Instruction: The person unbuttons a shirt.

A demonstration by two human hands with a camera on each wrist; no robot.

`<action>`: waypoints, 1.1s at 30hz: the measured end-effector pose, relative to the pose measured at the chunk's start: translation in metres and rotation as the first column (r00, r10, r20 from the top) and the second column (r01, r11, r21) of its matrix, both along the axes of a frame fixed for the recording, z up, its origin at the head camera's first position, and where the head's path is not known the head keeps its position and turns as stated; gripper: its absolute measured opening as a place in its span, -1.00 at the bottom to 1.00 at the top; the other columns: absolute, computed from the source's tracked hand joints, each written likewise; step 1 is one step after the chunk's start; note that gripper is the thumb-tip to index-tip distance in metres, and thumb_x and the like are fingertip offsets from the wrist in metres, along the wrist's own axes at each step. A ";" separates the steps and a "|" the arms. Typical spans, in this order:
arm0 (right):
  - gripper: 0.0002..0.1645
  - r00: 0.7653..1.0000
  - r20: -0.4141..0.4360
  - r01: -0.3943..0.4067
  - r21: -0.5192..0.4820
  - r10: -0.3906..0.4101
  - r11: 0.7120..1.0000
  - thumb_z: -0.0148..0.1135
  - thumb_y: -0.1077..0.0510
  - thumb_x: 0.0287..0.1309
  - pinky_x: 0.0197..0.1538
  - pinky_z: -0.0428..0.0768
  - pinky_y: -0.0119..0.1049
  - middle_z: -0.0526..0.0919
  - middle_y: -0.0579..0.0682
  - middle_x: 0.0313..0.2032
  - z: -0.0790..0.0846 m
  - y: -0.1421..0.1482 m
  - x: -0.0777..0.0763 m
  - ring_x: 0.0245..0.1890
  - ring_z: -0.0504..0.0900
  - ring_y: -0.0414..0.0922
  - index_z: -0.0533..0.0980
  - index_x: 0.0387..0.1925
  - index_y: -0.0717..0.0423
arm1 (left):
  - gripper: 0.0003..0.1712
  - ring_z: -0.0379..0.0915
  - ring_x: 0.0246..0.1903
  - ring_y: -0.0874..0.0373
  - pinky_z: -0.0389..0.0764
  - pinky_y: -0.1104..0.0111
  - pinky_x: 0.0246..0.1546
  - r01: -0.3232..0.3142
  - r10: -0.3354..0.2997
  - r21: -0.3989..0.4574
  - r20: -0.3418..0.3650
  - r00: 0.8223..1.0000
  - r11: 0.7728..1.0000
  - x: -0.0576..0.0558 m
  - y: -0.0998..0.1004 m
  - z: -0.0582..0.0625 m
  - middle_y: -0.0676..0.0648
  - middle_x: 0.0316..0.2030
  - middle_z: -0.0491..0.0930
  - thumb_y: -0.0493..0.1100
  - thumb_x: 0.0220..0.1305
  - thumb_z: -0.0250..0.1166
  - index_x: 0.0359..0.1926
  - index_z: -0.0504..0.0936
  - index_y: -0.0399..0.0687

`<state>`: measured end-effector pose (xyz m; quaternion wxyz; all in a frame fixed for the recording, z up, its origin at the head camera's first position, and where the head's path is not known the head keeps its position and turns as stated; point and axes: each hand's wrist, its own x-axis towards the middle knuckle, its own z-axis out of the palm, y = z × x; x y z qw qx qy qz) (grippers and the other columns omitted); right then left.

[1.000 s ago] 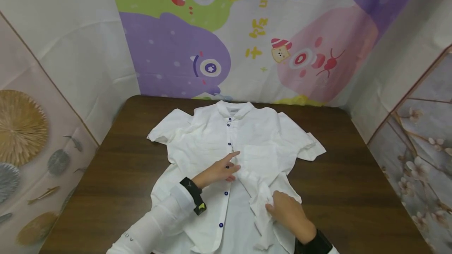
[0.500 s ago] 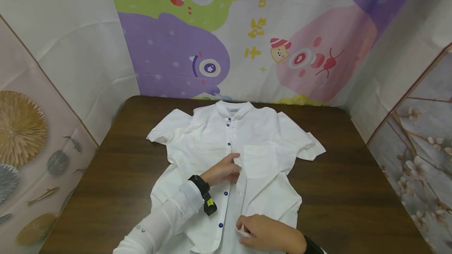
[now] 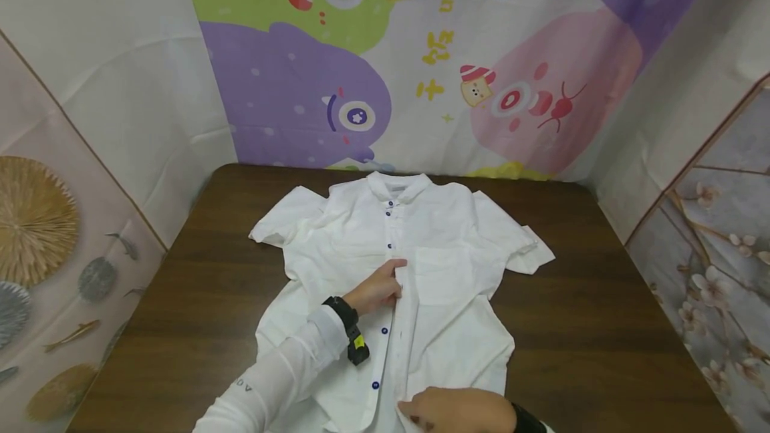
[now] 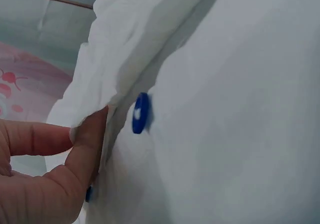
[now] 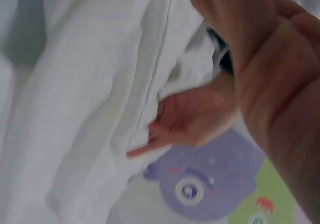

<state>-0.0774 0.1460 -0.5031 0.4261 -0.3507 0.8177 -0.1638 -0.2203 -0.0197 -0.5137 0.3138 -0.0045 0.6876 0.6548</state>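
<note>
A white short-sleeved shirt (image 3: pixel 445 272) lies face up, collar away from me, with dark blue buttons down its front. My left hand (image 3: pixel 377 289) pinches the front edge at mid-chest, just below a fastened-looking button. In the left wrist view, the left hand's fingers (image 4: pixel 87 144) are at the cloth edge, close to a blue button (image 4: pixel 141 113). Lower down, my right hand (image 3: pixel 454 409) grips the right-hand front edge near the hem. Two lower buttons show on the left front panel, with the buttonhole strip (image 3: pixel 402 339) beside them.
The shirt is spread on a dark brown wooden table (image 3: pixel 577 326). Behind it hangs a cloth with cartoon figures (image 3: pixel 301 92). Patterned panels stand at both sides. A dark band with a yellow tag (image 3: pixel 349 326) is on the left wrist.
My right hand has moved left and down, drawing the crumpled right front panel straight and flat towards the button side. The left hand has closed on the front edge, staying at mid-chest.
</note>
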 end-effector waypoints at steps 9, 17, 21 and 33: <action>-0.74 0.767 -0.306 0.475 -0.321 -0.564 0.819 0.07 0.13 0.26 -0.34 0.46 -0.37 0.60 -0.03 -0.41 0.051 0.060 -0.076 -0.42 0.48 -0.25 0.55 -0.22 0.24 | -0.26 -0.04 0.36 -0.07 0.19 0.02 0.27 -0.038 0.039 -0.031 0.025 0.999 0.999 -0.020 0.002 0.019 -0.23 0.44 -0.19 -0.39 0.15 0.07 0.37 0.13 -0.02; -0.70 0.471 -0.500 0.700 -0.289 -0.726 0.653 -0.03 0.21 0.25 -0.11 0.50 -0.04 0.52 0.26 -0.22 0.021 0.097 -0.147 -0.21 0.53 0.11 0.49 -0.15 0.38 | -0.32 0.01 0.36 -0.15 0.16 0.01 0.30 -0.085 0.084 -0.124 -0.013 0.996 0.989 -0.050 0.002 0.044 -0.27 0.40 -0.03 -0.33 0.25 0.02 0.39 0.08 -0.09; -0.63 0.417 -0.576 0.716 -0.269 -0.704 0.644 -0.07 0.22 0.28 0.00 0.49 0.01 0.50 0.35 -0.11 0.007 0.100 -0.167 -0.09 0.53 0.20 0.42 -0.01 0.42 | -0.35 -0.02 0.37 -0.14 0.13 -0.01 0.31 -0.108 0.105 -0.118 -0.030 0.994 0.987 -0.069 0.005 0.043 -0.24 0.40 0.00 -0.35 0.26 0.01 0.38 0.11 -0.14; -0.73 0.267 -0.685 0.729 -0.317 -0.678 0.607 0.05 0.11 0.25 -0.25 0.54 0.03 0.69 0.22 -0.32 -0.007 0.106 -0.191 -0.35 0.64 0.15 0.55 -0.24 0.23 | -0.35 -0.06 0.40 0.08 0.13 0.04 0.31 -0.059 0.056 -0.076 -0.043 0.998 0.995 -0.147 0.016 -0.067 0.05 0.39 0.11 -0.23 0.16 0.15 0.31 0.31 0.10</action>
